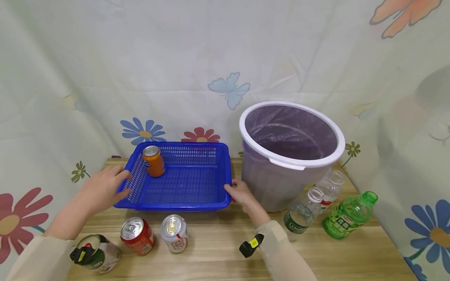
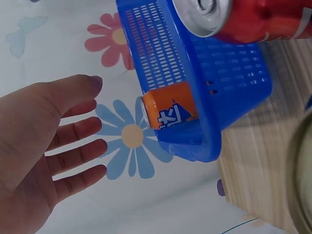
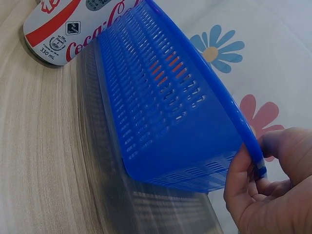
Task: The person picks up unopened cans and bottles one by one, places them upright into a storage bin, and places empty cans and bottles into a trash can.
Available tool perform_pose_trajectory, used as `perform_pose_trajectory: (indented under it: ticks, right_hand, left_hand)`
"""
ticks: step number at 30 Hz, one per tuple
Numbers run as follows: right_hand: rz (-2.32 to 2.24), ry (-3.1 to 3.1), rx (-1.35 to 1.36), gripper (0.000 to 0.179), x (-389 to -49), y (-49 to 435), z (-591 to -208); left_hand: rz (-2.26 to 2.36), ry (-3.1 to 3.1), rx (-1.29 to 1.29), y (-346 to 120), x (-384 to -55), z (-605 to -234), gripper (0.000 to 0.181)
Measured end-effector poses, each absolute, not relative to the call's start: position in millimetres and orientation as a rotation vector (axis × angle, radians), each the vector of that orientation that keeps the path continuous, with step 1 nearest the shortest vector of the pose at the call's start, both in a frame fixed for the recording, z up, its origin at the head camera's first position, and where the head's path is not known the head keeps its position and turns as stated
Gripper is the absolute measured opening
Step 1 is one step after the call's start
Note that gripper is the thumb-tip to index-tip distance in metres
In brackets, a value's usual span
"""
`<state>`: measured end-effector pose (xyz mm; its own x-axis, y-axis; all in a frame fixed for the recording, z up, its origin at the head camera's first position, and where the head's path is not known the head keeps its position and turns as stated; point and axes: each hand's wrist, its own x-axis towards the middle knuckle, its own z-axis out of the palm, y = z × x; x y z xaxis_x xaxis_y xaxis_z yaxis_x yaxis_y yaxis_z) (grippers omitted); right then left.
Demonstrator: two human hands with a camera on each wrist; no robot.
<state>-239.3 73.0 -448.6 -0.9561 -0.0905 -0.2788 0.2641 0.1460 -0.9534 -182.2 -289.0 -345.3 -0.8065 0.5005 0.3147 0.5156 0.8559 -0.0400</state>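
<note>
A blue plastic basket (image 1: 186, 191) has an orange can (image 1: 153, 162) standing in its back left corner. My right hand (image 1: 242, 194) grips the basket's right rim, thumb over the edge and fingers curled beneath it, as the right wrist view shows. At the opposite end, my left hand (image 1: 105, 185) is beside the left rim with its fingers spread and bent a little. The left wrist view shows a gap between that hand (image 2: 63, 141) and the basket. In front of the basket stand a red can (image 1: 138, 236), a white Coca-Cola can (image 1: 174, 233) and a wider tin (image 1: 100, 255).
Right of the basket rises a tall lined bin (image 1: 281, 181) with a white rim. Beyond it are two clear bottles (image 1: 299, 216) and a green bottle (image 1: 348, 216). A flowered cloth (image 1: 183, 70) hangs behind the wooden table (image 1: 218, 246).
</note>
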Motion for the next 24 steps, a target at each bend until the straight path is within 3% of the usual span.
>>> perform_pose_trajectory:
  ticks: [24]
  right_hand:
    - [-1.853, 2.173, 0.159, 0.029, -239.2, 73.9, -448.4]
  left_hand:
    - [-0.188, -2.794, -0.567, -321.7, -117.6, -383.6, 0.052]
